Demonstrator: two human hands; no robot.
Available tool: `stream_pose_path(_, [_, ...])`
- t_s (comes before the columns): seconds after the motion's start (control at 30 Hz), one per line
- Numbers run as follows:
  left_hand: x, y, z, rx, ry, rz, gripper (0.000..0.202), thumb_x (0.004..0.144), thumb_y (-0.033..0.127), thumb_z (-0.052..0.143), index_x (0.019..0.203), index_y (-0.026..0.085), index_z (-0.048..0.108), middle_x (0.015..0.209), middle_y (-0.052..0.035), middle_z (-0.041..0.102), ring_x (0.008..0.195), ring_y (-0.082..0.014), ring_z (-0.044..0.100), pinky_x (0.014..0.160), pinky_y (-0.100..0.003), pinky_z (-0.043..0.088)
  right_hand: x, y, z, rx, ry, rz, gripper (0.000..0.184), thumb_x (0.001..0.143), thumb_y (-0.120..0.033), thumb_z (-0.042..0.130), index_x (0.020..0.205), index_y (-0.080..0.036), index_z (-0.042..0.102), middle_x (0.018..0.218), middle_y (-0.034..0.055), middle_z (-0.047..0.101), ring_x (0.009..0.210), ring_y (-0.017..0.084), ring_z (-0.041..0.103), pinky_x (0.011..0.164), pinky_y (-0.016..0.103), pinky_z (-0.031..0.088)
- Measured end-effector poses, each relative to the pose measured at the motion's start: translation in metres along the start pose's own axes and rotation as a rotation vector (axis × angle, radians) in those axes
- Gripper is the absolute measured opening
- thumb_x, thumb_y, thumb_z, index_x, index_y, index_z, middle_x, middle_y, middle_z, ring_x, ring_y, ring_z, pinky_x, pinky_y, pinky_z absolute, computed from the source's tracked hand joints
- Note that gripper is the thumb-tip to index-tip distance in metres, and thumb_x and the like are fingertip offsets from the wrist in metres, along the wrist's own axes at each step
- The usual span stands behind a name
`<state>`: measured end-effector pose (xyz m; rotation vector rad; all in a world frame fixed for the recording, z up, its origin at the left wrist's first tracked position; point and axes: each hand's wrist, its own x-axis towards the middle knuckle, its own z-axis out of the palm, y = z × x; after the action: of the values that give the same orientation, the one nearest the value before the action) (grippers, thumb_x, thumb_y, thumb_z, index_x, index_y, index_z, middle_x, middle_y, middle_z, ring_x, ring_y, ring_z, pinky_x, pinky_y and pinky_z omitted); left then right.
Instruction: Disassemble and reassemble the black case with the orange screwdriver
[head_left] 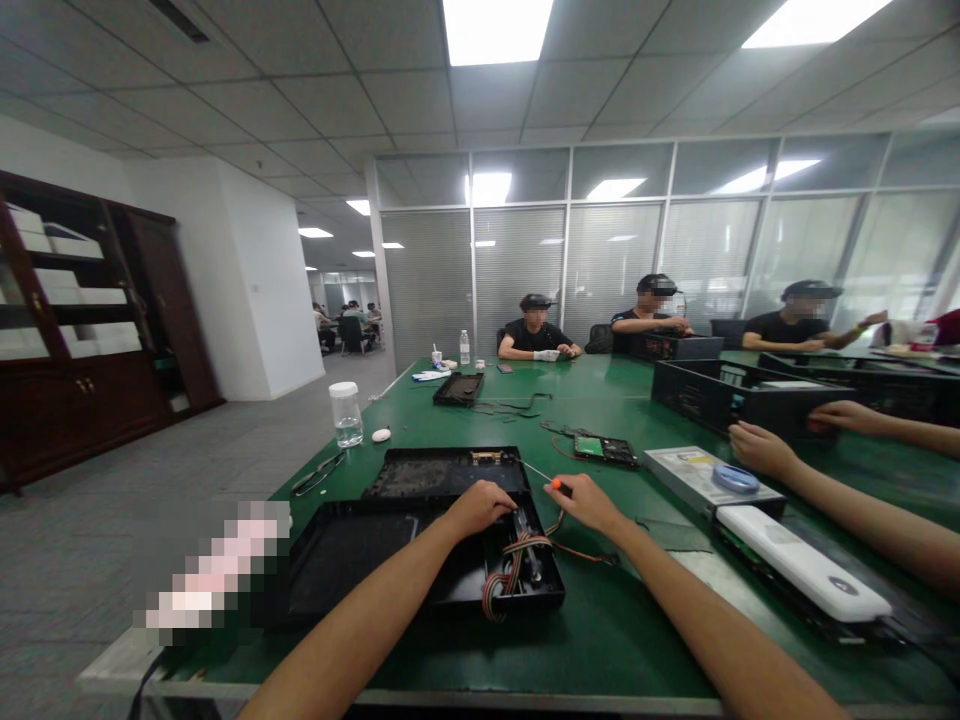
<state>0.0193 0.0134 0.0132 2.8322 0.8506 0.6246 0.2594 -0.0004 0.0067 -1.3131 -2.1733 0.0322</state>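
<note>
My left hand rests closed on the inner edge of an open black device case lying on the green table, right beside a bundle of striped wires. What the left fingers grip, if anything, is hidden. My right hand is closed on a thin screwdriver with an orange handle, its shaft pointing up and left over a second black tray.
A co-worker's two hands hold a black computer chassis at the right, near a silver drive and a white unit. A clear jar, a circuit board and three seated people lie farther off.
</note>
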Motion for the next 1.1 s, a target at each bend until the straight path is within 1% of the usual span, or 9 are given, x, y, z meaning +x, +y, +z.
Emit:
stream_pose_path(0.1, [-0.001, 0.000, 0.000, -0.027, 0.003, 0.008, 0.019, 0.080, 0.016, 0.051, 0.090, 0.019, 0.067, 0.092, -0.0014, 0.067, 0.087, -0.0124, 0.059, 0.083, -0.022, 0.042, -0.001, 0.000, -0.001, -0.016, -0.011, -0.001, 0.042, 0.083, -0.049, 0.035, 0.067, -0.019, 0.060, 0.058, 0.0018, 0.059, 0.056, 0.014, 0.050, 0.059, 0.024, 0.033])
stream_pose_path(0.33, [0.003, -0.005, 0.005, -0.083, 0.072, -0.029, 0.019, 0.078, 0.015, 0.053, 0.089, 0.017, 0.068, 0.090, -0.0015, 0.067, 0.087, -0.0119, 0.060, 0.083, -0.020, 0.042, -0.001, 0.000, 0.000, -0.034, -0.019, -0.002, 0.040, 0.083, -0.048, 0.036, 0.069, -0.019, 0.061, 0.061, 0.0025, 0.059, 0.058, 0.015, 0.051, 0.060, 0.024, 0.033])
stream_pose_path(0.5, [0.005, -0.005, 0.007, -0.028, 0.047, -0.065, 0.019, 0.079, 0.017, 0.053, 0.091, 0.018, 0.068, 0.090, -0.0026, 0.067, 0.086, -0.0130, 0.060, 0.083, -0.021, 0.042, 0.000, 0.004, 0.001, -0.050, -0.026, -0.015, 0.039, 0.083, -0.046, 0.036, 0.068, -0.019, 0.060, 0.060, 0.0024, 0.059, 0.058, 0.015, 0.051, 0.060, 0.024, 0.032])
stream_pose_path(0.73, [0.002, -0.001, 0.004, 0.025, 0.003, -0.011, 0.022, 0.082, 0.018, 0.048, 0.094, 0.018, 0.066, 0.094, -0.0031, 0.066, 0.087, -0.0140, 0.059, 0.083, -0.023, 0.041, 0.000, 0.001, -0.006, -0.005, -0.043, 0.010, 0.034, 0.083, -0.043, 0.038, 0.070, -0.019, 0.058, 0.062, 0.0028, 0.057, 0.060, 0.016, 0.051, 0.062, 0.025, 0.033])
stream_pose_path(0.83, [0.001, 0.000, 0.002, 0.015, -0.009, 0.017, 0.021, 0.081, 0.017, 0.049, 0.091, 0.017, 0.067, 0.091, -0.0033, 0.067, 0.086, -0.0138, 0.059, 0.082, -0.023, 0.041, 0.001, 0.005, -0.006, 0.108, -0.024, 0.017, 0.022, 0.077, -0.033, 0.047, 0.093, -0.019, 0.054, 0.076, 0.0025, 0.057, 0.069, 0.015, 0.051, 0.066, 0.026, 0.035])
stream_pose_path(0.9, [0.001, 0.001, 0.001, 0.017, -0.011, 0.019, 0.020, 0.079, 0.016, 0.050, 0.089, 0.017, 0.068, 0.090, -0.0032, 0.067, 0.085, -0.0138, 0.059, 0.082, -0.023, 0.041, 0.003, 0.011, -0.005, 0.213, -0.008, 0.057, 0.037, 0.070, -0.022, 0.051, 0.106, -0.018, 0.044, 0.084, 0.0018, 0.054, 0.071, 0.014, 0.050, 0.067, 0.025, 0.037])
stream_pose_path(0.93, [0.000, 0.001, 0.001, 0.020, -0.011, 0.014, 0.019, 0.078, 0.016, 0.051, 0.087, 0.017, 0.068, 0.089, -0.0031, 0.067, 0.084, -0.0140, 0.059, 0.081, -0.023, 0.041, 0.004, 0.014, -0.005, 0.269, -0.002, 0.079, 0.041, 0.067, -0.018, 0.051, 0.107, -0.018, 0.041, 0.086, 0.0014, 0.052, 0.071, 0.013, 0.049, 0.067, 0.025, 0.038])
stream_pose_path(1.0, [0.000, 0.002, 0.000, 0.029, -0.010, -0.005, 0.019, 0.077, 0.016, 0.051, 0.086, 0.016, 0.067, 0.088, -0.0032, 0.066, 0.083, -0.0143, 0.058, 0.081, -0.023, 0.040, 0.006, 0.021, -0.006, 0.398, -0.002, 0.093, 0.040, 0.064, -0.015, 0.050, 0.103, -0.017, 0.041, 0.088, 0.0012, 0.050, 0.071, 0.012, 0.047, 0.065, 0.024, 0.039])
stream_pose_path(1.1, [0.000, 0.003, -0.001, 0.035, -0.011, -0.037, 0.018, 0.076, 0.017, 0.052, 0.087, 0.016, 0.066, 0.087, -0.0028, 0.066, 0.082, -0.0145, 0.058, 0.079, -0.023, 0.040, 0.009, 0.026, -0.014, 0.632, -0.058, 0.066, 0.035, 0.067, -0.022, 0.052, 0.101, -0.015, 0.045, 0.086, 0.0017, 0.052, 0.066, 0.011, 0.050, 0.060, 0.023, 0.041])
